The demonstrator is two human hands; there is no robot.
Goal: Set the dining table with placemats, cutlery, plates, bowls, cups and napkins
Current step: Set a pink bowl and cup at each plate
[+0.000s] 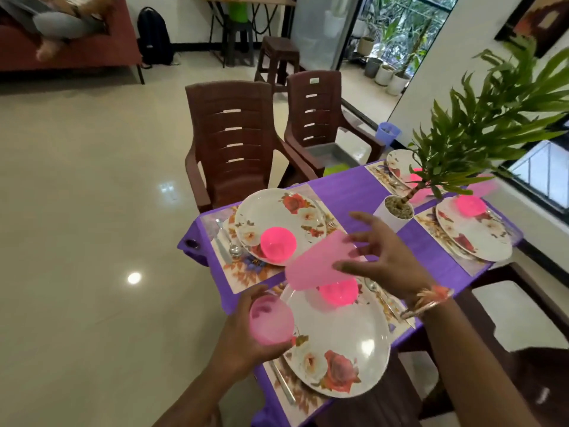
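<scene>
L hand (243,345): pink cup (271,320); R hand (383,257): tilted cup (317,263).

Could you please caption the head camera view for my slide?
Left hand grips a pink cup while right hand holds a second cup over plates and bowls on the purple table.

Purple table (354,192): four floral placemats (243,272), white plant pot (388,214) near middle.
</scene>
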